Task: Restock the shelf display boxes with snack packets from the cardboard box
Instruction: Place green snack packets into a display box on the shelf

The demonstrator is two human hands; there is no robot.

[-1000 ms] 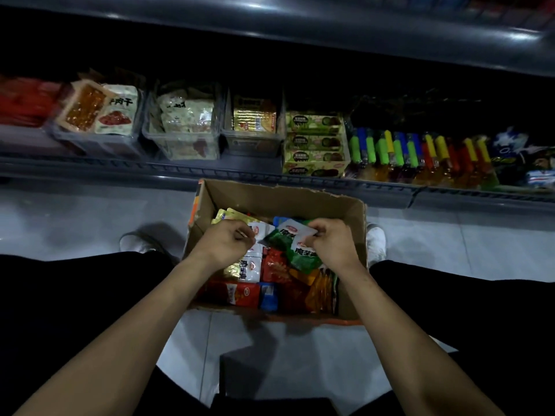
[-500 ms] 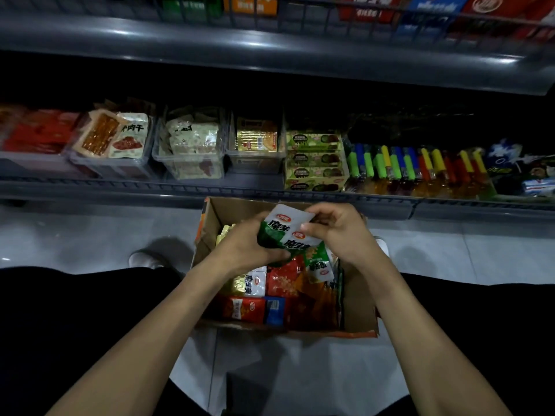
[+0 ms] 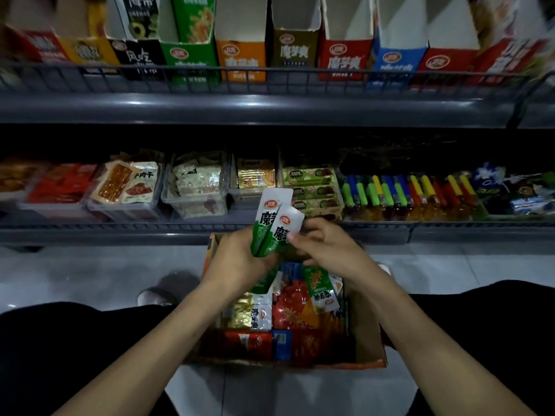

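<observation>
Green-and-white snack packets are clamped upright in the left hand above the cardboard box, while the right hand pinches the front packet's edge between thumb and fingertips. Judged as light, soft, slick film pouches, they are best gripped across the flat faces near mid-length, kept squared as a stack for insertion into the green display box.

Green-and-white snack packets stand upright above the open cardboard box of mixed packets.
</observation>
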